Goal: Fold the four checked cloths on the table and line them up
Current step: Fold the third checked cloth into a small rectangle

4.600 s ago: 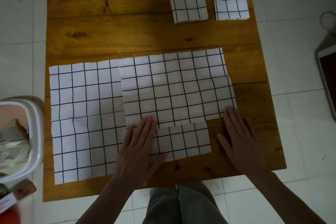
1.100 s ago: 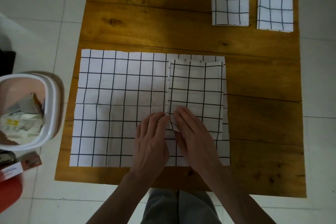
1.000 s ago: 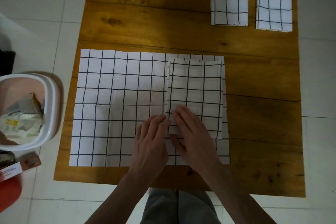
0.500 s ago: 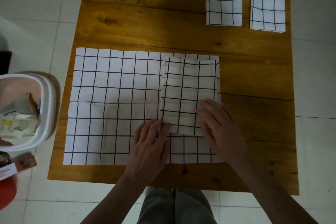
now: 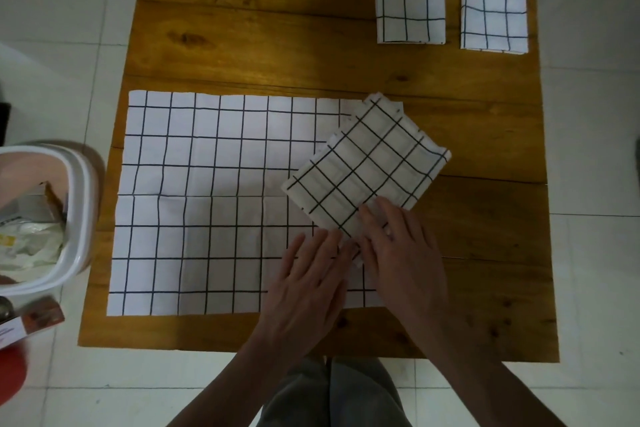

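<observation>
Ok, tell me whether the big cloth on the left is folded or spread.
Spread: the big cloth lies flat in one layer on the table.

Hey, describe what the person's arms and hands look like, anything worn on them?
Both forearms are bare up to the frame edge: no sleeves in view. The left hand and right hand show no gloves, rings or watch. Fingers are slim with short nails.
</observation>
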The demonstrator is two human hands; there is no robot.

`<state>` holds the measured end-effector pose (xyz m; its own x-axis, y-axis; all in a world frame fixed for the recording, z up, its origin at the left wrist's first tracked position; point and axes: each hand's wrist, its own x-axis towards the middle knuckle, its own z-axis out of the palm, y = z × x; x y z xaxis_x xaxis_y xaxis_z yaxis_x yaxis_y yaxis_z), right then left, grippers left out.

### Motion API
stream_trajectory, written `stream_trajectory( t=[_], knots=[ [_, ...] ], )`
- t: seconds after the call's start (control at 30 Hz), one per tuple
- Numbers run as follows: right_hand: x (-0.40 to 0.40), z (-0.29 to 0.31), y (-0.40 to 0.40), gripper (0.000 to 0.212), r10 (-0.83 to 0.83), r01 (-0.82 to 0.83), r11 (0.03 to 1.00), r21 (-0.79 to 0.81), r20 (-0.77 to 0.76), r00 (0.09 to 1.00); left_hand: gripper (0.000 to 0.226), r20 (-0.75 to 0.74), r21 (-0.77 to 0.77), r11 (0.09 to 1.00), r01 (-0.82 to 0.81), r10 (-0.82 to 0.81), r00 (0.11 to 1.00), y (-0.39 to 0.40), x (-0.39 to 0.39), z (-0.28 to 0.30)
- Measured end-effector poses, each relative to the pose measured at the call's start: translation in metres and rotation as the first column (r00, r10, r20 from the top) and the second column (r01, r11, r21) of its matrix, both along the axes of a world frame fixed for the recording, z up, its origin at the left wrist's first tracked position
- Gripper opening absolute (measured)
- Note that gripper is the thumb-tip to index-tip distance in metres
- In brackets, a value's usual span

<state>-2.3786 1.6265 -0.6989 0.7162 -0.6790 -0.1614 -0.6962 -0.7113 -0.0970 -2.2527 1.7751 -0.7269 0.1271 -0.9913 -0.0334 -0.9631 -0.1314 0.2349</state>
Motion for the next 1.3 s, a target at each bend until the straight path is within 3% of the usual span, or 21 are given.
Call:
stream_trajectory(
  t=[0.2, 0.3, 0.7, 0.9, 1.03, 1.3],
  knots=[
    [-0.003, -0.001, -0.005, 0.049, 0.011, -0.008, 0.999, -0.038, 0.086, 0.996, 0.064, 0.045, 0.068, 0.995, -0.066, 0.063, 0.997, -0.008, 0.007, 0.004],
    [-0.014, -0.007, -0.012, 0.056, 0.040, -0.036, 0.999, -0.033, 0.126, 0.991, 0.068, 0.047, 0.074, 0.990, -0.123, 0.120, 0.992, -0.009, 0.017, 0.007],
    [-0.031, -0.018, -0.004, 0.071, 0.042, -0.042, 0.999, 0.017, -0.016, 0.999, 0.072, 0.029, 0.046, 0.959, -0.279, 0.278, 0.960, -0.020, 0.036, 0.011],
    [-0.020, -0.013, 0.007, 0.066, 0.054, -0.053, 0.998, -0.031, 0.046, 0.997, 0.065, -0.048, 0.043, 0.995, -0.094, 0.096, 0.994, -0.018, 0.005, 0.008],
    [-0.014, -0.018, 0.015, 0.063, 0.214, -0.212, 0.977, -0.033, 0.069, 0.974, 0.067, -0.097, 0.095, 0.991, -0.094, 0.104, 0.990, -0.020, -0.002, 0.002],
    [-0.018, -0.027, 0.013, 0.068, 0.239, -0.240, 0.971, 0.018, 0.037, 0.970, 0.063, -0.072, 0.081, 0.993, -0.084, 0.090, 0.993, -0.019, 0.004, -0.001]
  ],
)
